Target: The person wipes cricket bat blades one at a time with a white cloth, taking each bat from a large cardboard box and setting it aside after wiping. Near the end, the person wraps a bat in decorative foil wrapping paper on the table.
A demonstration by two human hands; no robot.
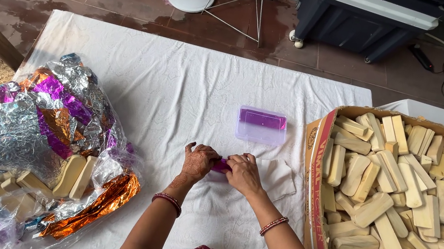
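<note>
Both hands meet at the middle of the white cloth [181,81], knuckles up and wrists bent inward. The left hand [199,162] and right hand [244,173] pinch a purple piece [220,165] from either side; it shows only between the fingers. A clear box [261,126] with a purple lining lies just beyond. A carton [318,176] of pale blocks [399,214] stands right, a foil bag [22,133] left.

Open brown cardboard box [317,158] (red-striped side) sat at table's right edge; crinkled clear plastic bag [3,136] at left edge; small clear plastic case [261,126] mid-table.
</note>
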